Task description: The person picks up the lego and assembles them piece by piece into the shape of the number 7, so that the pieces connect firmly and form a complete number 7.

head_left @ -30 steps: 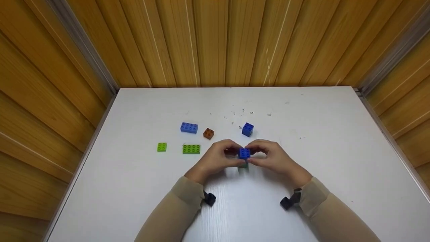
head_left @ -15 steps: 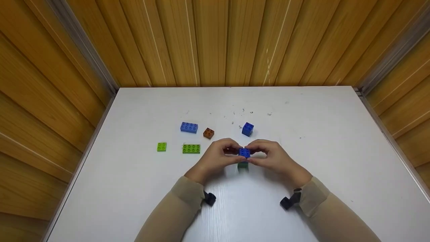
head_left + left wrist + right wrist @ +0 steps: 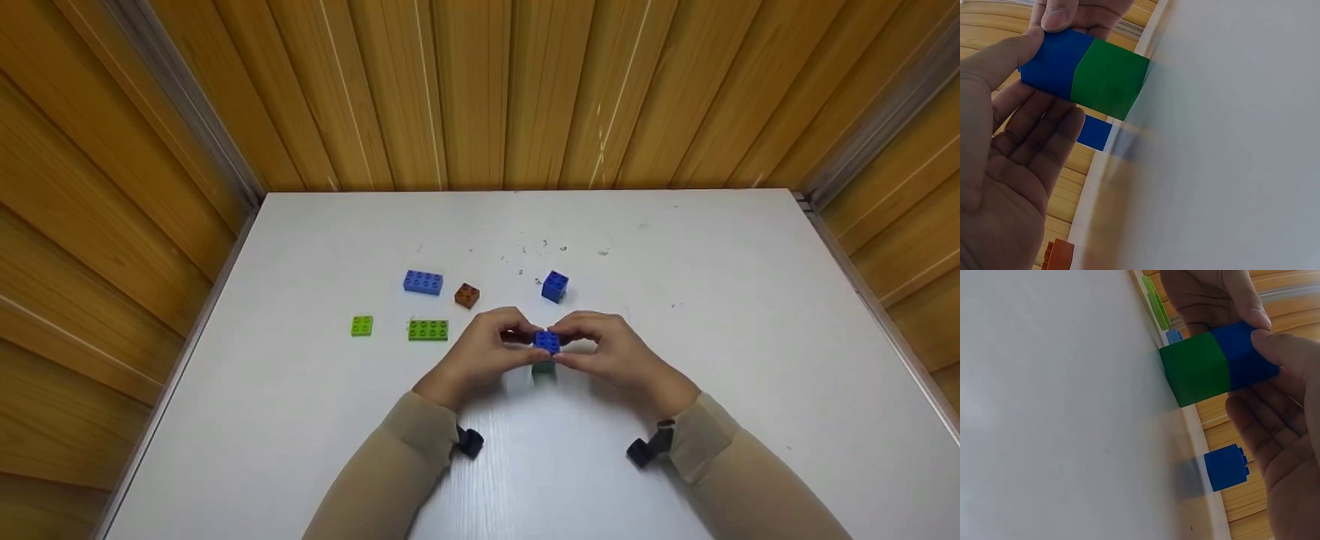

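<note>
Both hands meet at a small two-brick stack in the head view. A dark blue brick (image 3: 547, 341) with studs up sits on top of a green brick (image 3: 543, 368), and the two fit flush in the wrist views. My left hand (image 3: 496, 346) pinches the blue brick from the left, thumb on its near face. From the other side my right hand (image 3: 611, 348) pinches the same brick, the thumbs close together. In the left wrist view the green brick (image 3: 1111, 79) stands at the white table surface, with no fingers on it.
Beyond the hands stands another dark blue brick (image 3: 555, 286). To the left lie a brown brick (image 3: 466, 295), a lighter blue long brick (image 3: 423, 282), a lime long brick (image 3: 428, 330) and a small lime brick (image 3: 361, 325). Wood-look walls edge the white table (image 3: 300, 420).
Hands and stack hold nearly the same place throughout. The green brick under the blue one shows slightly more clearly than a second ago. The loose bricks stay where they were.
</note>
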`<state>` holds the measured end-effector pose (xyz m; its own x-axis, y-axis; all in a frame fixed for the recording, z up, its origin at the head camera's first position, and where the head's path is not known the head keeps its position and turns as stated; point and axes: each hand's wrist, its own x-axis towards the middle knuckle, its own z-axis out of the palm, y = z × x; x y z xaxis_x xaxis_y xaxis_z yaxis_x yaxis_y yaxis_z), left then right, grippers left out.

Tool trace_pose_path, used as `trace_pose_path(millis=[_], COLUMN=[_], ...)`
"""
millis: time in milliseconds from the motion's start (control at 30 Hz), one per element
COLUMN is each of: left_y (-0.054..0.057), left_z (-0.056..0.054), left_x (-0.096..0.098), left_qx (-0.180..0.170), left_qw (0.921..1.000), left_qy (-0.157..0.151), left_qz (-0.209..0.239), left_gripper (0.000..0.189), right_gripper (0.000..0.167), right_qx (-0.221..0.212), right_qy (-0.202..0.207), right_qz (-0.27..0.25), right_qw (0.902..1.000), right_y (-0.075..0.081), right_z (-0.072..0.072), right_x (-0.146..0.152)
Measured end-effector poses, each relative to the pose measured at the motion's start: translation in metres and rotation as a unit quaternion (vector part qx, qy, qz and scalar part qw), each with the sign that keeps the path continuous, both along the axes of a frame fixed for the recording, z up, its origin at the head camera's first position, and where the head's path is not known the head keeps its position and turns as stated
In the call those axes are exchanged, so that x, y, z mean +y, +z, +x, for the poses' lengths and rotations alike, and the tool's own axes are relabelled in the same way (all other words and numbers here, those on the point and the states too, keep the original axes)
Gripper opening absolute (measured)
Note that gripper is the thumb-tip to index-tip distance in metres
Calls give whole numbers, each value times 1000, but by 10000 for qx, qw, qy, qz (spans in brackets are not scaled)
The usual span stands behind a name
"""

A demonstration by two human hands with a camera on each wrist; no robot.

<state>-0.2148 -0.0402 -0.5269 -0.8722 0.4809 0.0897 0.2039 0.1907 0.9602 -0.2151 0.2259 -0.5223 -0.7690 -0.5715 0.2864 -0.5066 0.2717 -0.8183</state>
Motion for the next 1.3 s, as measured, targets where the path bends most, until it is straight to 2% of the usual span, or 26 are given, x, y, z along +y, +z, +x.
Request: trace_pose_path(millis=[167,467,567,700,900,1033,1167,1300], left_y=[3,4,5,5,4,4,5,6], left_z=[1,-1,0,3,4,5,5,3], left_x=[0,2,0,-2,-2,-3,-1,0], left_qx=[-44,-245,-222,-238,-123,-174,-226,-210], left_qw=[9999,9995,9996,9996,9999,9997,9994,9994], left_qy=[-1,-139,-119,-121,-91,-28,-8,-5], left_qz=[101,135,103,-4,-31,-153,-250,-283], left_gripper=[22,21,21,21,21,20,19,19], right_gripper=[32,33,34,35,39,42,45,49], right_qx=[192,85,129,152,-96,-158,-135,-233], right_qy=[94,141,196,202,23,-47,-361,-928], right_qz=[14,-181,-69,339,845,1070,994,631], right_qw=[9998,9997,9997,9991,9964,9941,9943,9934], right_y=[-1,-5,-3,3,14,18,24,35], right_z=[-3,-5,-7,-7,-9,-13,-20,-30], right_x=[0,2,1,1,2,6,12,15])
